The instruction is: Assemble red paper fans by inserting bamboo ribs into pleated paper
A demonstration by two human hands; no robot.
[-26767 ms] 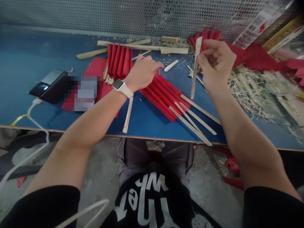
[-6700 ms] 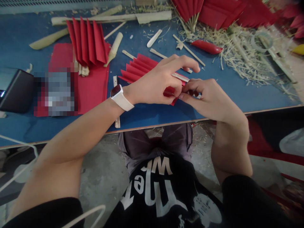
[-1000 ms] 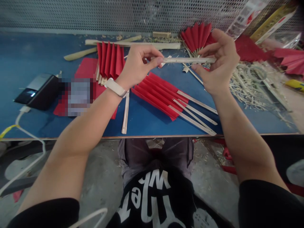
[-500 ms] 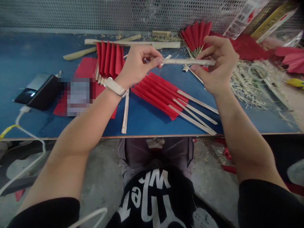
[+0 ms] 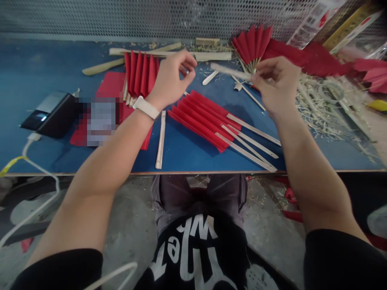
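My right hand (image 5: 276, 84) pinches one end of a pale bamboo strip (image 5: 229, 71), which points left above the blue table (image 5: 36, 68). My left hand (image 5: 172, 80), with a white watch on the wrist, hovers just left of the strip's free end, its fingers curled and holding nothing. Below both hands lies a pleated red paper fan (image 5: 202, 119) with several bamboo ribs (image 5: 250, 139) sticking out toward the table's front edge.
A second folded red fan (image 5: 140, 74) rests on red paper (image 5: 110, 86). A loose bamboo stick (image 5: 160, 139) lies near the front edge. A black device (image 5: 51, 114) with a white cable sits left. Shavings (image 5: 320, 108), more red fans (image 5: 252, 42) and a tape roll (image 5: 331, 90) fill the right.
My left hand has let go of the bamboo strip and drawn back left. My right hand keeps the strip and has lowered it, tilting it.
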